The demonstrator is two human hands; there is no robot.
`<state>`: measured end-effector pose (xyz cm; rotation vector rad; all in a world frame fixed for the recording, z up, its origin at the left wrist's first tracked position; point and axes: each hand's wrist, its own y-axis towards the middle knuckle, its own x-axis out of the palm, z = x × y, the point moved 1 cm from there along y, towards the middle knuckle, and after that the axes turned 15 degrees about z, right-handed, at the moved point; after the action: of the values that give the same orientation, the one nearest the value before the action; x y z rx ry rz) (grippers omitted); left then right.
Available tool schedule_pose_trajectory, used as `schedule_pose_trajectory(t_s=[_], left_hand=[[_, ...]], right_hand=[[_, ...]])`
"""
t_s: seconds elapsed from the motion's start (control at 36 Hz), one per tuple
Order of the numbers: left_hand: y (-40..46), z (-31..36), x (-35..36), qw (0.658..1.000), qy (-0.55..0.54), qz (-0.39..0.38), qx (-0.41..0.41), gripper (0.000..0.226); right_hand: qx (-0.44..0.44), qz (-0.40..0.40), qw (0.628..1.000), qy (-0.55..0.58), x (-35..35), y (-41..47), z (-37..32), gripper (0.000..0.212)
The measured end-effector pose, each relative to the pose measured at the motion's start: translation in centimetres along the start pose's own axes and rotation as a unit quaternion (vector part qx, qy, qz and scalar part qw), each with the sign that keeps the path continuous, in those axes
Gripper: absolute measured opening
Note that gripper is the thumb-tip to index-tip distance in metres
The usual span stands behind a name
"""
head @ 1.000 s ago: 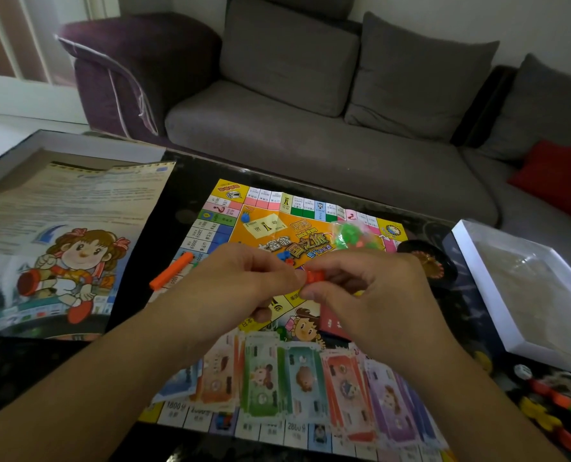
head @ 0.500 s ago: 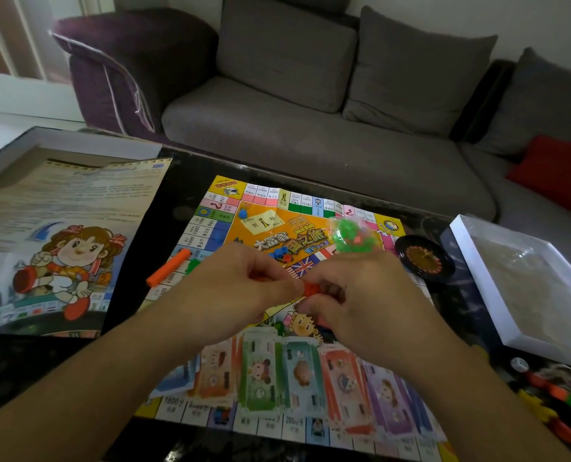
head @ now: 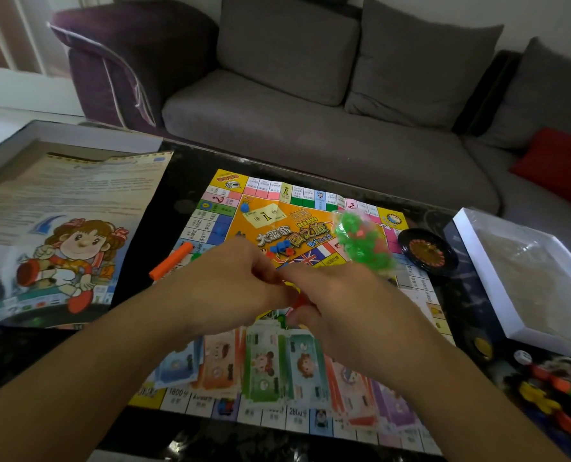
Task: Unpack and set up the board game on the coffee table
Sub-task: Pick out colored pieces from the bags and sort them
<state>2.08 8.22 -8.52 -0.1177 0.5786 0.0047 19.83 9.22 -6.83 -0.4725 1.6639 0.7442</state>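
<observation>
Head view, looking down at a dark coffee table (head: 190,181) w/ a grey sofa (head: 310,135) across the top of the frame. Centre: a colourful game board (head: 310,215) lies flat & unfolded on the table. Both hands meet over the board's middle. Left hand (head: 230,281) has fingers curled, tips pinched toward the right hand (head: 350,311), whose fingers are also curled; a small red-orange piece (head: 300,300) shows between them, pinched where the fingertips meet. Exactly which fingers clamp it is blurred.

Lower centre: a row of play-money stacks (head: 267,358) in blue, orange, green, teal, red & purple lies along the board's near edge. Left of the hands, an orange stick (head: 171,261) rests on the board's left border. Right of centre, a clear bag of green pieces (head: 360,241) sits on the board; just beside it, at the board's right edge, a small black roulette wheel (head: 427,253). Left of frame: a printed sheet w/ a cartoon child (head: 70,235). Right edge: an open white-rimmed box tray (head: 477,251); below it, loose coloured pieces (head: 550,391).
</observation>
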Motion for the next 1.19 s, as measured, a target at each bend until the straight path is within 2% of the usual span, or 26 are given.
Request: schedule_pose_trajectory(t_s=[0.11, 0.22, 0.31, 0.44, 0.56, 0.58, 0.67, 0.72, 0.78, 0.86, 0.94, 1.19], left_hand=[[0.3, -0.5, -0.3, 0.997, -0.049, -0.039, -0.038, 0.018], [0.5, -1.0, -0.3, 0.985, -0.145, -0.050, -0.077, 0.034], [0.6, -0.9, 0.1, 0.978, -0.181, -0.032, -0.095, 0.033], [0.5, -1.1, 0.9, 0.976, -0.182, -0.032, -0.114, 0.032], [1.2, -1.7, 0.2, 0.984, -0.120, 0.028, -0.128, 0.025], [1.6, -2.0, -0.1, 0.984, -0.099, 0.050, -0.140, 0.027], [2.8, -2.3, -1.3, 0.975, -0.085, 0.094, -0.182, 0.035], [3.2, -2.2, -2.0, 0.957, -0.141, 0.112, -0.226, 0.032], [3.1, -1.8, -2.6, 0.940, -0.188, 0.122, -0.257, 0.026], [3.1, -1.5, -3.1, 0.935, -0.206, 0.126, -0.259, 0.029], [3.3, -1.1, -3.2, 0.939, -0.194, 0.129, -0.253, 0.033], [3.7, -1.0, -3.7, 0.953, -0.158, 0.128, -0.225, 0.034]], right_hand=[[0.000, 0.019, 0.998, 0.060, 0.7, -0.2, -0.3, 0.047], [0.033, 0.117, 0.984, 0.129, 1.9, -0.1, 0.3, 0.031], [0.072, 0.170, 0.970, 0.156, 2.3, 0.3, 0.7, 0.025], [0.098, 0.157, 0.972, 0.142, 3.2, 0.3, 0.5, 0.029], [0.168, 0.083, 0.957, 0.221, 2.9, 0.8, 0.7, 0.068], [0.187, 0.075, 0.955, 0.219, 2.9, 1.2, 1.1, 0.067], [0.252, 0.108, 0.948, 0.164, 3.4, 2.8, 3.2, 0.038], [0.288, 0.116, 0.942, 0.123, 4.4, 4.1, 4.6, 0.025], [0.305, 0.106, 0.941, 0.096, 5.8, 5.5, 5.5, 0.024], [0.313, 0.090, 0.942, 0.084, 7.4, 7.5, 6.2, 0.022], [0.331, 0.079, 0.937, 0.079, 8.3, 8.8, 6.3, 0.010], [0.339, 0.094, 0.935, 0.053, 9.7, 9.9, 6.3, 0.006]])
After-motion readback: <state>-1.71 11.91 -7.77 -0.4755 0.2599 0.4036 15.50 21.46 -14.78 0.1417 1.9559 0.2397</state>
